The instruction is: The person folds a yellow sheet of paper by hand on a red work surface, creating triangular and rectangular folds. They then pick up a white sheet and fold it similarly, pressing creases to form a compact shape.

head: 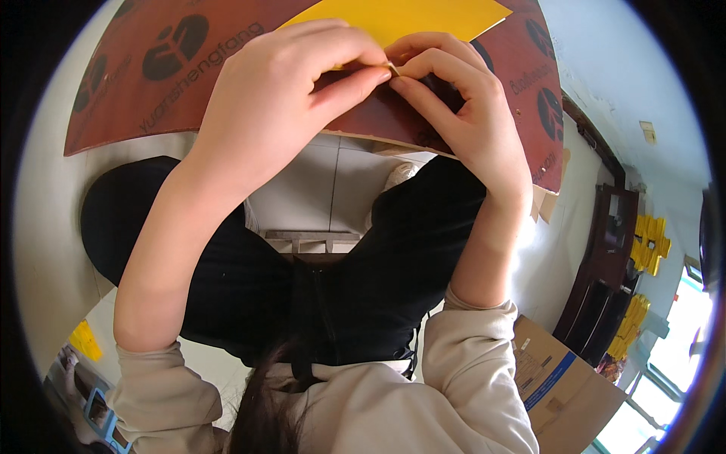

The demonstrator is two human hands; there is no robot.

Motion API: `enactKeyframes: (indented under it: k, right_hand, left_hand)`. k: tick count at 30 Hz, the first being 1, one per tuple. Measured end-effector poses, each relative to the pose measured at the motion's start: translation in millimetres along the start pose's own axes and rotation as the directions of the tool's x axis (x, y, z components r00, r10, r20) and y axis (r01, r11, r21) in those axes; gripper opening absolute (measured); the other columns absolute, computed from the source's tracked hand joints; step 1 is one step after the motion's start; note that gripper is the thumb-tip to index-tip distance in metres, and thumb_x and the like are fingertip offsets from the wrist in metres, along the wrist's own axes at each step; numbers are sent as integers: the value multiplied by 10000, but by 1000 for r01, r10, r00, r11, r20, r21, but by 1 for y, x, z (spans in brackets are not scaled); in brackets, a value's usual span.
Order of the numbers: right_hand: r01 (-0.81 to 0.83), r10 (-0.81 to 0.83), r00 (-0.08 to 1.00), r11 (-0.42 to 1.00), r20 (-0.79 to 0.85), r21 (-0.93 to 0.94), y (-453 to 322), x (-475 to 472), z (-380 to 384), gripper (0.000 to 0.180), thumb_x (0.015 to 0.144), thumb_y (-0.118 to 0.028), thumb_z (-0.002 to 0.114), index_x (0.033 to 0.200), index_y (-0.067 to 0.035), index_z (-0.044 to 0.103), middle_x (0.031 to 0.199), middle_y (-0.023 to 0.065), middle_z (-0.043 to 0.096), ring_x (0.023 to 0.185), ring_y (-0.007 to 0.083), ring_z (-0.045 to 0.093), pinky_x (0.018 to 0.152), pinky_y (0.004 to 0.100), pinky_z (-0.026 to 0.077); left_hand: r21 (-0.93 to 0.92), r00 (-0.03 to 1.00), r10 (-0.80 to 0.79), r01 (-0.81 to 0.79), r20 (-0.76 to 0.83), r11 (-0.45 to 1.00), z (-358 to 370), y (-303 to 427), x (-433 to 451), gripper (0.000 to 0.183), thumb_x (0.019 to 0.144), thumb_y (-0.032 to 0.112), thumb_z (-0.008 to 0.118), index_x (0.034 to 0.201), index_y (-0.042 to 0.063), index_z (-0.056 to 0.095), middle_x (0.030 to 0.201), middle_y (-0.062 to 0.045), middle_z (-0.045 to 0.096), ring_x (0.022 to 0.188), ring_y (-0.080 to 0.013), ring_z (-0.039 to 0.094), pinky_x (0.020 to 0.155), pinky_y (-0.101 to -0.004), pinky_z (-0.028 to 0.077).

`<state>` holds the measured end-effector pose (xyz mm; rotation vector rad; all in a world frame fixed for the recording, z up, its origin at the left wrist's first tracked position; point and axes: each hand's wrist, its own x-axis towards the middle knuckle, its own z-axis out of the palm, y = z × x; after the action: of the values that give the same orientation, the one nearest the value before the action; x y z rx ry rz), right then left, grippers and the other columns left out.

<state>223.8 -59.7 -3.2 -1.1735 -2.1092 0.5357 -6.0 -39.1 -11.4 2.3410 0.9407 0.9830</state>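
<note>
My left hand [278,85] pinches a small, thin, pale piece [392,68] between thumb and forefinger. From the other side, the thumb and forefinger of my right hand [462,85] close on the same piece, so the fingertips almost meet. Most of the piece is hidden by the fingers, and its material is unclear. Just beyond both hands, a yellow sheet [408,20], perhaps paper or card, lies on a reddish-brown film-faced plywood board [170,108]. The board bears dark printed logos and writing, and its near edge runs beneath my wrists.
Below the board are my black-trousered legs [238,284], a tiled floor [300,181] and a slatted wooden piece [312,235]. A cardboard box [561,391] stands at the lower right. Farther right are a dark wooden door [601,267] and yellow bundles [649,244] by the wall.
</note>
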Motion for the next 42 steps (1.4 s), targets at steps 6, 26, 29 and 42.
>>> enactKeyframes:
  k: [6,26,29,42]
  right_hand:
    - [18,-18,1000,1000,-1,21,1,-1,0,77,936,-57,709,972,8,692,1162,101,686,1080,240,648,967,324,490]
    - [-5,5,998,1000,-58,-3,2,3,4,113,879,-107,772,925,-36,697,1099,80,696,1051,292,640,929,383,509]
    - [-7,7,998,1000,-55,-1,2,3,5,118,873,-104,775,927,-36,695,1101,78,694,1056,290,639,929,382,508]
    - [-23,24,998,1000,-54,10,2,2,6,130,857,-104,784,932,-43,698,1109,69,693,1067,285,638,940,385,503]
  left_hand:
    - [-207,978,-209,209,21,956,1,2,6,118,951,90,734,1044,22,711,1062,-70,671,973,-187,653,870,-295,520]
    - [-228,985,-169,167,10,959,-2,-2,4,64,973,90,720,981,27,713,979,-32,660,912,-138,662,858,-251,535]
    - [-229,982,-189,188,15,955,-1,-1,4,65,966,73,723,978,11,709,972,-30,655,906,-133,656,852,-246,527]
    - [-245,978,-206,208,33,947,-2,-1,5,79,954,53,728,965,-14,688,963,-26,644,892,-117,639,833,-240,514]
